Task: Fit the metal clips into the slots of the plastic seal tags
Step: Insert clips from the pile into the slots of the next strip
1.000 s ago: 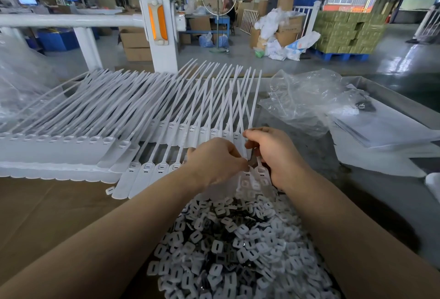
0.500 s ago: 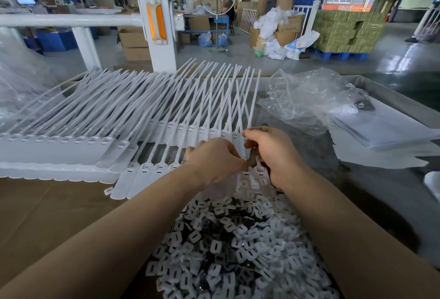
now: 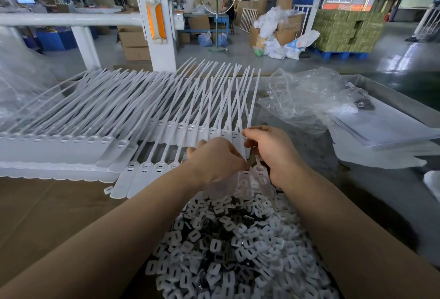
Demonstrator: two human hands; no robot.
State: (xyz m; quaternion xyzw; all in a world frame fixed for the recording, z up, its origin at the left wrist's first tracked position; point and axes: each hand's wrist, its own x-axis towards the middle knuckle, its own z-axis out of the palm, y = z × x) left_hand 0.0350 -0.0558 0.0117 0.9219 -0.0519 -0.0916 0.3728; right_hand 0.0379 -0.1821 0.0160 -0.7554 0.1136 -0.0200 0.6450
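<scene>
Long white plastic seal tags [image 3: 133, 118] lie fanned in overlapping rows across the table, heads toward me. A heap of small white clips [image 3: 238, 251] with dark metal inserts fills a clear bag just in front of me. My left hand [image 3: 214, 158] has its fingers curled at the head of the rightmost tags; what it pinches is hidden. My right hand [image 3: 271, 151] grips the rightmost seal tag [image 3: 250, 118] near its head. The two hands almost touch over that tag.
Crumpled clear plastic bags [image 3: 307, 99] and flat clear sheets [image 3: 381, 129] lie to the right on the grey metal table [image 3: 371, 194]. Brown cardboard [image 3: 47, 203] covers the near left. A white post with an orange reflector [image 3: 154, 22] stands behind the tags.
Both hands stay at the head of the rightmost tag with only slight finger movement.
</scene>
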